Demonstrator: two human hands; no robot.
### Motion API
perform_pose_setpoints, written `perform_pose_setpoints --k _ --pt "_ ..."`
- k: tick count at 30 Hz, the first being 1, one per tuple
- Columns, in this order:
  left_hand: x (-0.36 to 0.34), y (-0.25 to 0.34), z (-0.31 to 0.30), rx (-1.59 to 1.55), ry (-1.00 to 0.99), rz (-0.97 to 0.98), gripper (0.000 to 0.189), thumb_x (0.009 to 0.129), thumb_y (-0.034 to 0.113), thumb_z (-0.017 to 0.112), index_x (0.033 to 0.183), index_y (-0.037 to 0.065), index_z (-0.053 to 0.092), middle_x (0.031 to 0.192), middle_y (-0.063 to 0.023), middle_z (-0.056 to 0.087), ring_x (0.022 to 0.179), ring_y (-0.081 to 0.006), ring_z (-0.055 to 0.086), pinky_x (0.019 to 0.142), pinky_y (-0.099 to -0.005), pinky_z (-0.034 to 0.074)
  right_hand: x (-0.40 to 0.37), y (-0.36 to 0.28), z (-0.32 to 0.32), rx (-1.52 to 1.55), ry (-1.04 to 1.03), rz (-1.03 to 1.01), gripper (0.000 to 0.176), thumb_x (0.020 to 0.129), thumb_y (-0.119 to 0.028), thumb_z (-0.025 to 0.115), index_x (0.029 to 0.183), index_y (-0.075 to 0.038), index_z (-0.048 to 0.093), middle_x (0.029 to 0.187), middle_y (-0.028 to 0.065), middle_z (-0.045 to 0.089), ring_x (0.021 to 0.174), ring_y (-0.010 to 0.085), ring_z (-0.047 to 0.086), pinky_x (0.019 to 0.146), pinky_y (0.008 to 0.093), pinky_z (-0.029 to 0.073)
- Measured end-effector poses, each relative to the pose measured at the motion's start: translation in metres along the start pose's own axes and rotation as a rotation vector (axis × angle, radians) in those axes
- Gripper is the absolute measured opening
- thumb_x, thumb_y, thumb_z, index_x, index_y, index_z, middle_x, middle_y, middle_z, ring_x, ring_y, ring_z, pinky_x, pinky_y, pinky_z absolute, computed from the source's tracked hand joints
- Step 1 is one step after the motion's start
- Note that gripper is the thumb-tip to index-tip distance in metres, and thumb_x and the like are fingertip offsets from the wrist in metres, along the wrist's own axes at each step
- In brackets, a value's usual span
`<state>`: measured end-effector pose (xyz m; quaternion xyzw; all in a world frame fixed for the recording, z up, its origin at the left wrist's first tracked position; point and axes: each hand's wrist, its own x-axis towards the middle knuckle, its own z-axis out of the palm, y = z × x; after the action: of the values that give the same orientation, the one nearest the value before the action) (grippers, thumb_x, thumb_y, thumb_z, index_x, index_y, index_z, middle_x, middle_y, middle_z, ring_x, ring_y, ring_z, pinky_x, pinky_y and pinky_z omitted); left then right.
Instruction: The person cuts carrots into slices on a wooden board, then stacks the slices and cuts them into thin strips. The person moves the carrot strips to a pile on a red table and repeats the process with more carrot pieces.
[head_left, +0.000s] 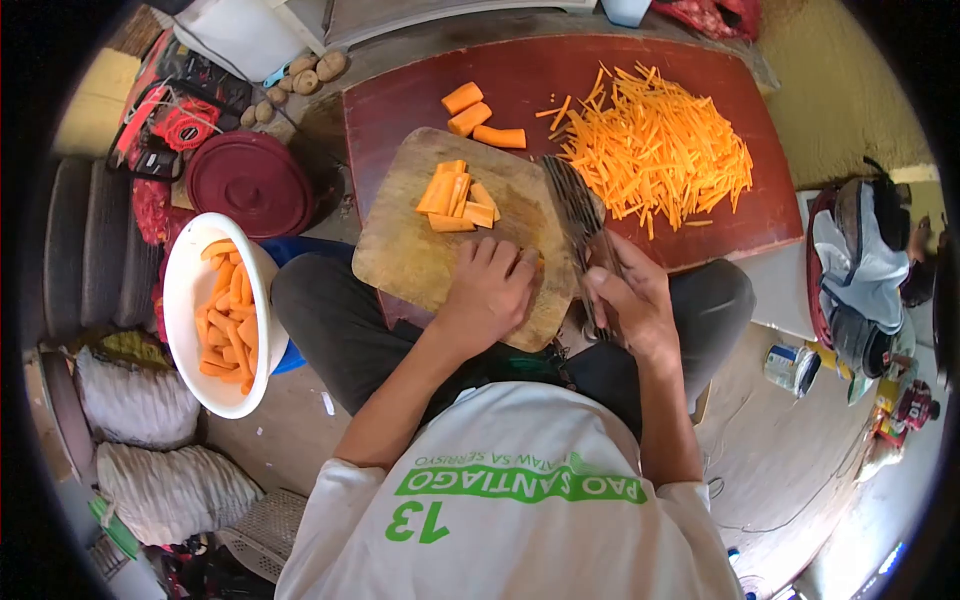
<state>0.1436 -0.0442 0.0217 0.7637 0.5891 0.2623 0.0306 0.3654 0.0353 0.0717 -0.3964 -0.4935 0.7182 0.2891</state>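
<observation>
Head view — left hand [490,295] curled knuckles-down on the cutting board [415,250] — right hand [628,305] clenched round the knife [575,200].

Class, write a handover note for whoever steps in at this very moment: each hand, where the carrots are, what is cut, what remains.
Left hand: fingers curled, resting on the pale wooden cutting board; a sliver of orange at its fingertips, grip unclear.
Right hand: closed on the dark broad-bladed knife, blade over the board's right edge.
Done: heap of thin orange carrot strips on the dark red table top.
Left: stack of flat carrot slabs on the board, three short carrot chunks beyond it, long carrot pieces in the white round bowl.
</observation>
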Motion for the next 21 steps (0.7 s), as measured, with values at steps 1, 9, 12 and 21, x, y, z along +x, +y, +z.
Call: perform_pose_setpoints --k 1,9,12,21 --pt "0.001 -0.001 0.002 0.01 0.002 -0.018 0.043 0.087 0.015 0.079 0.127 -0.001 0.072 0.106 -0.0143 0.063 0.104 -0.0348 0.06 0.091 -0.0494 0.045 -0.004 -0.001 -0.004 -0.022 0.014 0.002 0.053 0.106 -0.008 0.07 0.155 0.008 0.057 0.089 -0.0003 0.064 0.066 0.0054 0.054 0.058 0.0234 0.045" --pt "0.001 -0.006 0.002 -0.074 0.113 -0.088 0.037 0.09 0.011 0.081 0.124 -0.001 0.072 0.103 -0.0136 0.062 0.101 -0.0342 0.062 0.094 -0.0482 0.046 -0.05 -0.004 -0.003 -0.14 0.033 0.099 0.055 0.104 -0.004 0.07 0.157 0.004 0.059 0.089 -0.0022 0.064 0.063 0.0042 0.053 0.055 0.0229 0.044" --pt "-0.004 -0.015 -0.008 -0.248 0.079 -0.087 0.035 0.088 0.006 0.08 0.121 0.0 0.072 0.102 -0.0135 0.061 0.102 -0.0348 0.061 0.095 -0.0485 0.046 -0.056 -0.004 0.01 -0.111 0.012 0.085 0.057 0.104 -0.003 0.069 0.159 0.003 0.057 0.091 -0.0021 0.064 0.063 0.0038 0.051 0.055 0.0225 0.043" --pt "-0.006 -0.019 0.007 -0.216 0.044 -0.112 0.041 0.076 0.001 0.08 0.117 0.0 0.073 0.104 -0.015 0.06 0.104 -0.038 0.06 0.096 -0.0476 0.046 -0.022 0.0 0.012 -0.203 -0.104 0.001 0.045 0.109 -0.006 0.068 0.152 0.005 0.059 0.095 -0.0005 0.066 0.07 0.0038 0.054 0.061 0.0229 0.046"
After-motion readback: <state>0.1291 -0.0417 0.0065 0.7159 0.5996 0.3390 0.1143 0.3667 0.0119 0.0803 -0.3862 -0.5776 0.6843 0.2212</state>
